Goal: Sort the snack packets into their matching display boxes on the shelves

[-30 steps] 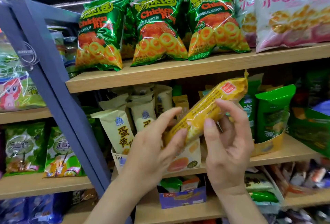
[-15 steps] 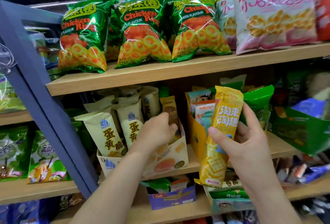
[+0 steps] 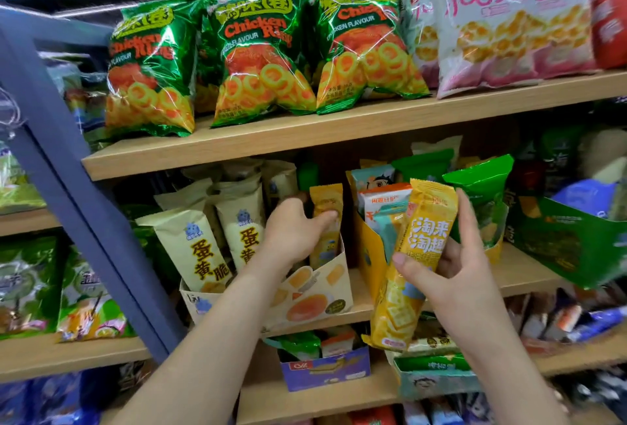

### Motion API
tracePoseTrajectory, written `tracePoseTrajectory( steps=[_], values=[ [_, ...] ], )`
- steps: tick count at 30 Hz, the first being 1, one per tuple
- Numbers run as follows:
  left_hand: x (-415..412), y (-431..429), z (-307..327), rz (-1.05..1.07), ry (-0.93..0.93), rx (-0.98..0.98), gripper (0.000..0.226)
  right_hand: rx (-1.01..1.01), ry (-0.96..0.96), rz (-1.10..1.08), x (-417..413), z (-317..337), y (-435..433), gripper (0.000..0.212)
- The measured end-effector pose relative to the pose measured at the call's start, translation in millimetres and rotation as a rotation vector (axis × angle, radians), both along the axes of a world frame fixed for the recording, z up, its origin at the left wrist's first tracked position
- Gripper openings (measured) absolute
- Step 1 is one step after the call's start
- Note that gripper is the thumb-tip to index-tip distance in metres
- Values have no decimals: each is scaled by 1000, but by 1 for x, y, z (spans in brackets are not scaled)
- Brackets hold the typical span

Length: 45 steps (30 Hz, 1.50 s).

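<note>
Head view: the right hand [image 3: 456, 267] holds a yellow cracker packet [image 3: 415, 256] almost upright in front of the middle shelf [image 3: 529, 275]. Its thumb presses across the front and its fingers are curled round the back. The packet's top edge is level with the packets standing in the yellow display box [image 3: 368, 251], and its bottom end hangs below the shelf's front edge.

The left hand [image 3: 293, 233] reaches into the cream display box [image 3: 317, 292] just to the left of the yellow one. Its fingers are bent across the front of a small orange packet [image 3: 326, 200] standing at the box's right end. The thumb is hidden, so I cannot tell whether the hand grips the packet or only touches it. Cream packets [image 3: 200, 245] stand in the left part of the same box.

On the top shelf [image 3: 305, 134], green chicken-ring bags [image 3: 261, 58] stand in a row, with a pink bag [image 3: 515, 24] to their right. A blue post [image 3: 78, 207] slants down at the left.
</note>
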State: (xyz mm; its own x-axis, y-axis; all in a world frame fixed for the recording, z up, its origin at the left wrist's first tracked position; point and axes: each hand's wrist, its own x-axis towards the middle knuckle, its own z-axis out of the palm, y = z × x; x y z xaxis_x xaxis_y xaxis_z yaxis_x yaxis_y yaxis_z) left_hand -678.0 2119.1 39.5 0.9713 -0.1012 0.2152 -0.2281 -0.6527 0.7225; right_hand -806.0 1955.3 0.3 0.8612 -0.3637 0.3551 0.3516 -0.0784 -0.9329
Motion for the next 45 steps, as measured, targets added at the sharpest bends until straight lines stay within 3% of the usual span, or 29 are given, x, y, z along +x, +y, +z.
tracePoseTrajectory(
  steps=[3,5,7,11,12,15,17,23,25,27,30,33,35,39,43,45],
  values=[
    [-33,9,9,-79,-422,-41,15,-81,-34,-4,-7,1,-5,106],
    [-64,16,17,-217,-711,-163,26,-189,-92,9,-12,2,-10,86],
    [-91,18,23,-298,-854,-270,31,-322,-139,-26,-16,5,-18,52],
    [-120,6,27,-440,-690,-480,19,-366,-136,-39,-26,13,-30,13],
    [-122,1,25,-464,-624,-507,19,-370,-102,16,-30,15,-32,15],
    [-122,-16,8,-497,-433,-562,20,-425,61,212,-44,17,-32,58],
    [-121,-27,-3,-474,-407,-550,26,-534,157,262,-49,14,-30,73],
    [-124,-64,-13,-525,-285,-534,28,-509,191,-34,-59,0,-33,61],
    [-115,-71,-12,-556,-288,-446,27,-472,216,-106,-61,-5,-44,56],
    [-102,-77,-9,-499,-484,-254,33,-400,226,-156,-63,-7,-61,56],
    [-80,-95,-4,-311,-782,182,35,-322,281,-180,-57,-8,-87,53],
    [-65,-111,-10,-217,-683,596,50,-276,301,-176,-44,-12,-114,68],
    [-59,-112,-13,-158,-616,735,48,-233,286,-137,-34,-15,-130,71],
    [-58,-110,-8,-13,-550,703,49,-215,317,-39,-25,-14,-159,65],
    [-74,-138,2,-87,-762,459,50,-191,261,32,-18,-9,-180,64],
    [-78,-161,12,-106,-723,444,57,-227,190,103,-13,-8,-188,76]
  ],
)
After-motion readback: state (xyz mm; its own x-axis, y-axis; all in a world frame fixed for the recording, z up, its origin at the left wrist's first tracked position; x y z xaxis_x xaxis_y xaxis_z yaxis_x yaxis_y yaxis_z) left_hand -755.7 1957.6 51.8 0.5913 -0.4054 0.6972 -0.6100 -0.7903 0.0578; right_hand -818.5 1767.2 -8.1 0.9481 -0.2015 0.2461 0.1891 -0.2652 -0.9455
